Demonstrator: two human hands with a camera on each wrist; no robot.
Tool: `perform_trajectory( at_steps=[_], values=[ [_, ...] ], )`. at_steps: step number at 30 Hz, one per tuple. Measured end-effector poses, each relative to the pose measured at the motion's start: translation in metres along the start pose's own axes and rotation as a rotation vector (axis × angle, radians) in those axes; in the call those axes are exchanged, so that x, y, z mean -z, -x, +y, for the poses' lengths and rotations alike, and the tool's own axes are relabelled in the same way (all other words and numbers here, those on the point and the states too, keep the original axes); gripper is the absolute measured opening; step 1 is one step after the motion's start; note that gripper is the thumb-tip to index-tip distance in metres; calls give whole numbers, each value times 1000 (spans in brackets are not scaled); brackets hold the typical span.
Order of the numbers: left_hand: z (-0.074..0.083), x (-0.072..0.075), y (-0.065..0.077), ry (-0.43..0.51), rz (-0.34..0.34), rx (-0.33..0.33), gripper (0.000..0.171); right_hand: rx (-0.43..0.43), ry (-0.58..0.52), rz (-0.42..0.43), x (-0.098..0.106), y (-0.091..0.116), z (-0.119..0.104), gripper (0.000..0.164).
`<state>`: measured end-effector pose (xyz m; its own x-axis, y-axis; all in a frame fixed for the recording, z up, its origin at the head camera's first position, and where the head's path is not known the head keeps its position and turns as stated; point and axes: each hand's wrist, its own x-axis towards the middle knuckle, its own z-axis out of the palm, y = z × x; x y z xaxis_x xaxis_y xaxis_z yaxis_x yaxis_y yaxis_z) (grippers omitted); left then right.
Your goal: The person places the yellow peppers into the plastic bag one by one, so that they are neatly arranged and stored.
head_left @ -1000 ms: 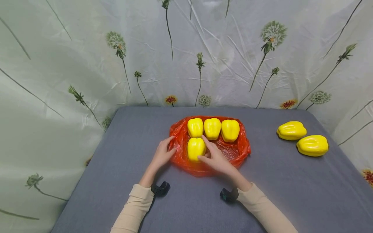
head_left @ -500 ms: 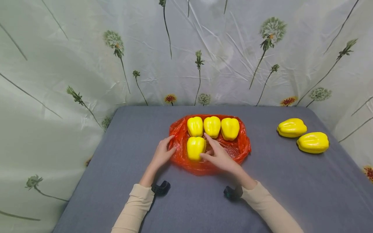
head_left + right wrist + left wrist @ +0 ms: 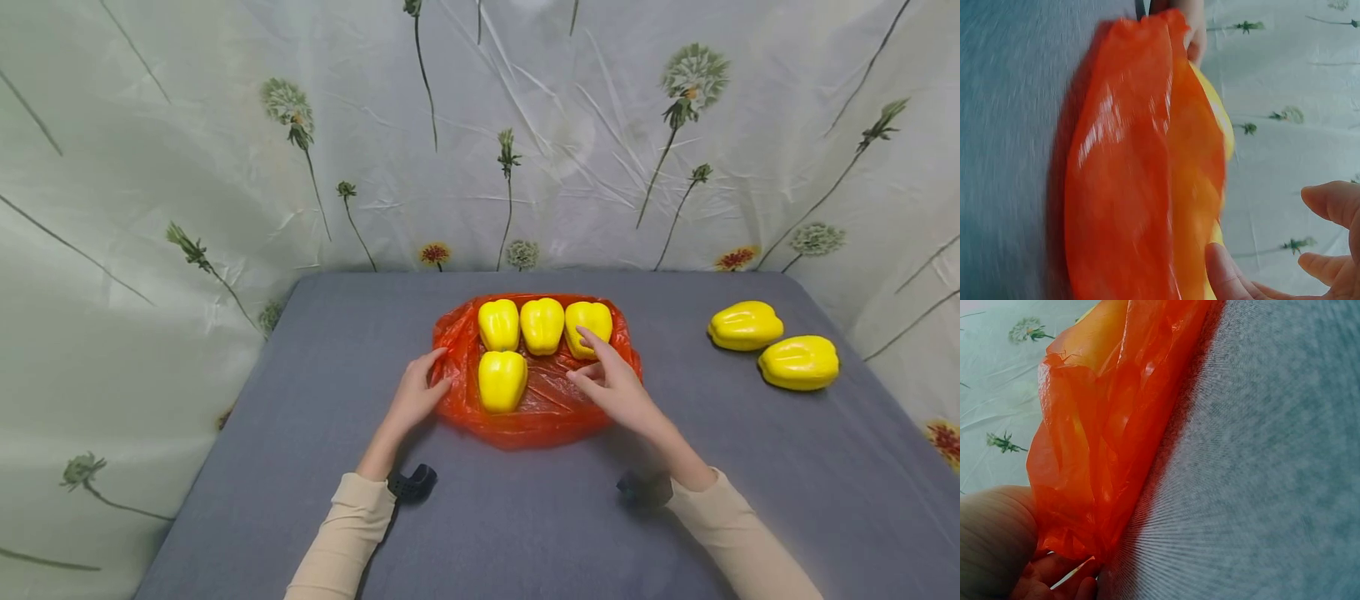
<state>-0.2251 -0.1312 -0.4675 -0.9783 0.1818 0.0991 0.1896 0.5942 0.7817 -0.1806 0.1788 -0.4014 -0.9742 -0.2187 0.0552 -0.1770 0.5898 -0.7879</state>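
Observation:
A red plastic bag lies spread wide at its mouth, with several yellow bell peppers inside: a row along the back and one pepper at the front left. At the bag's left side, my left hand holds its edge; the left wrist view has the thin red plastic running down to my fingers. My right hand hovers over the bag's right half, fingers spread and nothing in them. Its index fingertip overlaps the back-right pepper in the head view.
Two more yellow peppers, a rear one and a nearer one, lie on the grey cloth-covered table right of the bag. A curtain with dandelion prints hangs behind the table's far edge.
My right hand has let go of the front-left pepper and moved right, across the bag. That pepper stays in place. My left hand keeps its place at the bag's edge.

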Motion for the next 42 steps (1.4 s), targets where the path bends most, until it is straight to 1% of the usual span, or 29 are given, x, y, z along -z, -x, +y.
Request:
perform_trajectory(
  at_steps=[3,6,14,23,26,33,42],
  values=[
    [-1,0,0,6,-6,14,55,-1,47,37,12,3,3,70],
    [-2,0,0,11,-15,28,55,0,67,70,24,5,5,68],
    [-2,0,1,5,-3,8,55,17,87,202,52,13,14,65],
    [-2,-1,0,2,-6,15,55,9,32,318,76,26,30,65],
    [-1,-1,0,1,-3,16,55,-17,44,361,84,30,40,64],
    [0,0,1,-4,-4,7,54,-77,23,478,101,37,62,61],
    [0,0,1,-6,-3,0,54,-236,34,591,121,47,87,61]
  ],
)
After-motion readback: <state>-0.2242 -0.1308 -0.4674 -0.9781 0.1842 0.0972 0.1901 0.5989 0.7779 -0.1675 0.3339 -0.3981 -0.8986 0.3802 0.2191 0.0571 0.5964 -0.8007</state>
